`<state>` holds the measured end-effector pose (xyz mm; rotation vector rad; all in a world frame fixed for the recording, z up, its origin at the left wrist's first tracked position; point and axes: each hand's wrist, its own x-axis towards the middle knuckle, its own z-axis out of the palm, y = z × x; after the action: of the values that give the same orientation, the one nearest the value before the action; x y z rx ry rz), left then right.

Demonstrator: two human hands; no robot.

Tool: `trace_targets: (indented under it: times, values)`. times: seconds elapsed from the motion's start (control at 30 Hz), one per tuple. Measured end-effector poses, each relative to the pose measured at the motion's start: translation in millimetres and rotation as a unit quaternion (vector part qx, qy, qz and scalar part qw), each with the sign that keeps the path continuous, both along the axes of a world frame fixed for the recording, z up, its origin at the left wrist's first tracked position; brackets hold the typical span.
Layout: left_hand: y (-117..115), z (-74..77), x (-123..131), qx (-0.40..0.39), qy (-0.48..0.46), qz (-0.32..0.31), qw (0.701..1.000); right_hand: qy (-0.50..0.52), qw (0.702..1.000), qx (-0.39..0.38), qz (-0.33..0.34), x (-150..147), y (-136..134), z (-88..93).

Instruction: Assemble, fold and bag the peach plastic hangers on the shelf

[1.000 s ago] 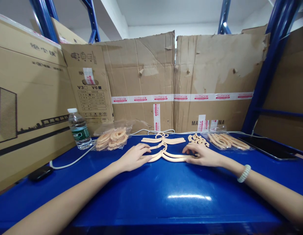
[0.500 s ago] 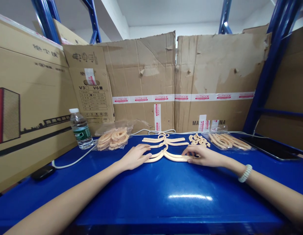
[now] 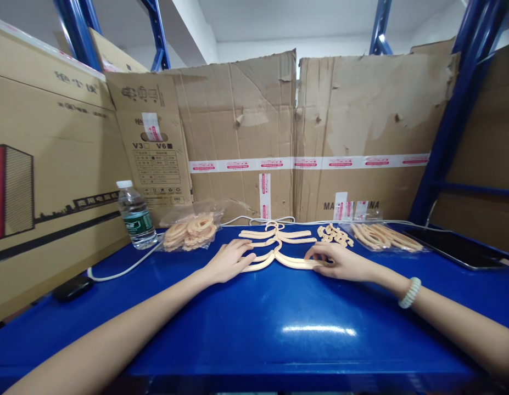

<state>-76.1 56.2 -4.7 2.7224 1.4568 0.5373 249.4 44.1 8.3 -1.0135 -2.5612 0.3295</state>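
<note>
Pale beige curved strips [image 3: 260,267] lie in a symmetrical, rib-like figure on the blue table [image 3: 254,318], some straighter pairs at the back. My left hand [image 3: 226,262] rests palm down at the figure's left side, fingers stretched out over the strip ends and thumb touching the front left strip. On the opposite side my right hand [image 3: 336,262] pinches the outer end of the front right curved strip [image 3: 294,263] between thumb and fingers. The strip's tip is hidden by the fingers. A small looped piece [image 3: 274,225] tops the figure at the far end.
Short curved pieces [image 3: 334,235] are heaped behind my right hand. Bags of beige rings [image 3: 190,233] and long strips [image 3: 381,237] stand left and right. A water bottle [image 3: 136,219], white cable [image 3: 122,277], black device [image 3: 73,288] and dark tablet [image 3: 452,249] lie around; cardboard [image 3: 238,126] walls the back.
My right hand has shifted very slightly left along the front right strips, which sit closer together. The left thumb has lifted slightly; the left hand otherwise stays put.
</note>
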Motion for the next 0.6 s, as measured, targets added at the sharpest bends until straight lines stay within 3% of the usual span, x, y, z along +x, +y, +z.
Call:
trace_targets:
  times: [0.23,0.43,0.6]
  values:
    - [8,-4.1,-5,0.034,-0.05,-0.019,0.998,0.022,0.999,0.027,-0.026,0,3,-2.5]
    - [14,-11.6,-10,0.057,-0.092,-0.037,0.993,0.071,0.987,0.092,-0.115,17,20,-3.4]
    - [10,-6.9,-9,0.06,-0.111,-0.043,0.991,0.088,0.981,0.084,-0.154,28,32,-6.8]
